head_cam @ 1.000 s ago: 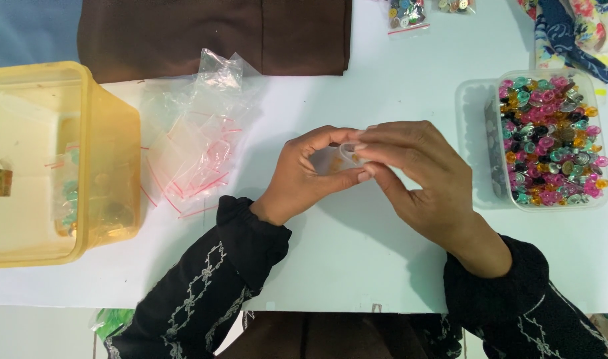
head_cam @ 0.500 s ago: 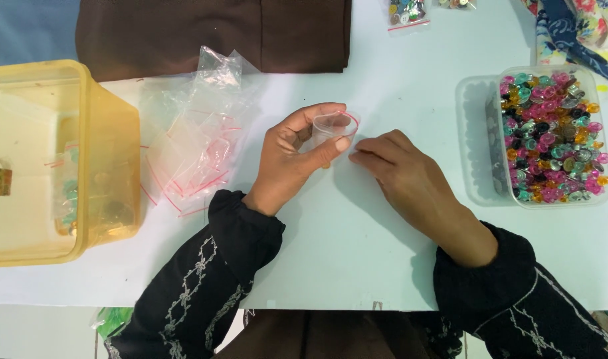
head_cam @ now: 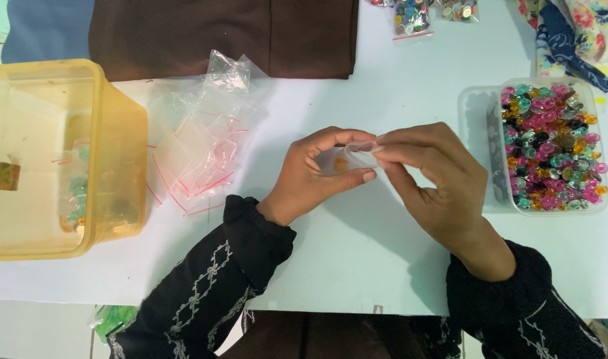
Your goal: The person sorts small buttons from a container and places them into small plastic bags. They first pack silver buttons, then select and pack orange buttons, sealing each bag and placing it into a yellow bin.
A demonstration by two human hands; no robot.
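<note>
The person holds a small clear bag [head_cam: 349, 157] between both hands above the middle of the white surface [head_cam: 357, 259]. The left hand [head_cam: 317, 174] curls around it, thumb beneath and fingers arched over the top, gripping its left side. The right hand [head_cam: 431, 179] pinches the bag's upper right edge between thumb and forefinger. Something small and orange shows through the plastic, so the bag seems to have at least one piece in it already; whether its mouth is open or pressed closed cannot be told.

Judging by how things lie, the packing looks only partly done. A loose pile of empty clear bags with red strips [head_cam: 201, 143] lies at about 9 o'clock from the hands, well apart from them, and appears unused. The clear tub of coloured beads [head_cam: 555, 147] sits at 3 o'clock, near the right hand and full. A yellow bin [head_cam: 58, 156] stands further out at 9 o'clock, with what may be a few filled bags inside it, though its tinted wall blurs them. A couple of filled packets [head_cam: 413, 16] lie at about 1 o'clock by the far edge, beside a folded brown cloth [head_cam: 224, 36] at 11 o'clock.
</note>
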